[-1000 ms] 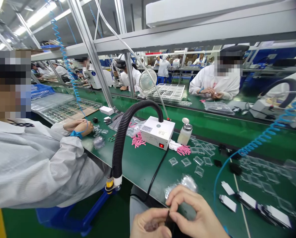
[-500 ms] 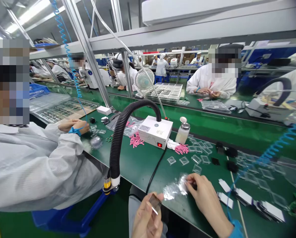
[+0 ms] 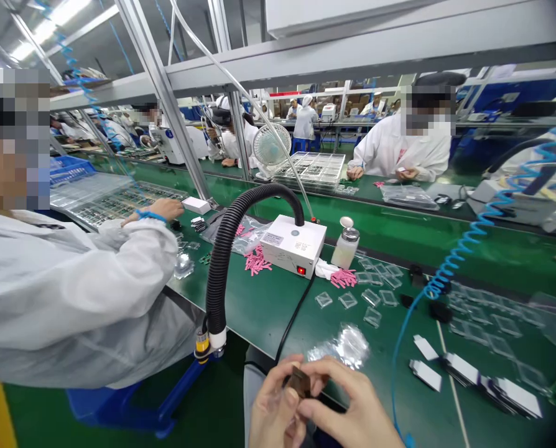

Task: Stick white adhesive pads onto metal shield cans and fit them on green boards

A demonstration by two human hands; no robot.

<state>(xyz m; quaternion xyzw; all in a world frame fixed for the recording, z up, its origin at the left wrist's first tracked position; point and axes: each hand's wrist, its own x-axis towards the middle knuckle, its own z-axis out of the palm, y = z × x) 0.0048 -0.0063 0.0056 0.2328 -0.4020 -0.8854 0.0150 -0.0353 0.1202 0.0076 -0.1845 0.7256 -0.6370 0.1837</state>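
No legible text anywhere.

Held piece (image 3: 301,381) smooth; film pile (image 3: 353,346) glossy plastic; tabletop (image 3: 257,306) smooth.

The head view looked out from the person's own height, facing forward and slanting down over the green bench (image 3: 259,311). The left hand (image 3: 273,407) and right hand (image 3: 355,404) showed nearest, at the bottom edge; a co-worker (image 3: 403,149) opposite appeared farther off.
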